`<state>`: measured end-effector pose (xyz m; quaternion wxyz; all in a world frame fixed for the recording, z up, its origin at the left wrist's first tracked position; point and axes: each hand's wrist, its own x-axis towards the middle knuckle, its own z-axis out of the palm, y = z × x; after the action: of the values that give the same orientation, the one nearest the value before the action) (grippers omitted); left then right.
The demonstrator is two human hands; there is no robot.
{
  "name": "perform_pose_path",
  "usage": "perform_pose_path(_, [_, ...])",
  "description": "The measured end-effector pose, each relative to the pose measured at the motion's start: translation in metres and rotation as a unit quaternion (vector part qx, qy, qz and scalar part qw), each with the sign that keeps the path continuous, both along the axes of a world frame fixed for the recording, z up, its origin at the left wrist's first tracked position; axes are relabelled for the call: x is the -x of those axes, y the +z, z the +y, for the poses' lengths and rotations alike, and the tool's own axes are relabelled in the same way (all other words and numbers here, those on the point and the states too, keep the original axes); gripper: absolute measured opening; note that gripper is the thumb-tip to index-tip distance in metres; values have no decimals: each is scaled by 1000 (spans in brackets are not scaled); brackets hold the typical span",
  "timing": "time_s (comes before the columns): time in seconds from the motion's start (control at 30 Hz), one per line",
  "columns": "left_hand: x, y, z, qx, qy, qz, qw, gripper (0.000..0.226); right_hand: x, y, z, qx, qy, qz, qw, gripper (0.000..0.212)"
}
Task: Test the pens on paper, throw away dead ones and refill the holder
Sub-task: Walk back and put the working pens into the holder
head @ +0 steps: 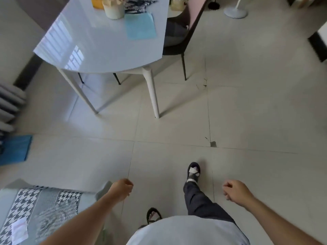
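Holder [114, 9]: pale round cup, upright at far end of glossy white table [99, 50], something pale standing in it; pens not made out as such. Dark patterned item [136, 6] just beside it, possibly loose pens, too blurred to tell. Light blue sheet [140, 26] flat near table's right edge, likely the test paper; no marks discernible. Yellow object [97, 2] behind cup.

Progress, judged: not started. No pen in hand, nothing visibly sorted, no bin in view; all steps left.

Left hand [122, 189]: loosely curled, nothing held. Right hand [234, 190]: loosely curled, nothing held. Both low and well apart from table, one foot forward.

Room: open tiled floor [177, 129] between person and table. Rounded near table edge overhanging splayed legs [152, 96]. Dark chair [178, 41] tucked at right side. Patterned cushioned seat [44, 209] near left arm. Fan base [235, 12] far right, clear of path.
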<state>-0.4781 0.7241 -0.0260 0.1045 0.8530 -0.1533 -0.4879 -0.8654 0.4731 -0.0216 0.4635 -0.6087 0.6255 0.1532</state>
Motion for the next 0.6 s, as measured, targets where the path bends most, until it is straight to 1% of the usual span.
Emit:
perform_pose_path(0.07, [-12, -6, -45, -5, -4, -1, 1000, 17, 4, -15, -34, -29, -27, 18, 999, 20])
perform_pose_path(0.17, [-25, -12, -104, -17, 17, -8, 1000, 16, 10, -30, -101, -63, -80, 27, 994, 23])
perform_pose_path(0.23, [-31, -11, -137, -42, 20, -6, 999, 16, 8, -30, -148, -70, -88, 47, 993, 22])
perform_pose_path(0.3, [-36, -7, -174, -49, 21, 0, 999, 15, -5, -27, -195, -71, -78, 57, 993, 23])
perform_pose_path(0.33, [-40, -5, -195, -45, 24, 5, 999, 14, -16, -27, -219, -79, -81, 46, 993, 23])
perform_pose_path(0.4, [-51, 0, -236, -33, 30, -7, 999, 14, -42, -23, -269, -72, -55, 41, 995, 24])
perform_pose_path(0.53, [-74, 8, -313, 13, 70, 1, 997, 15, -113, -16, -355, -53, 1, 17, 998, 24])
perform_pose_path(0.6, [-90, 4, -345, 18, 81, 8, 996, 15, -150, -17, -393, -45, 25, 5, 999, 25])
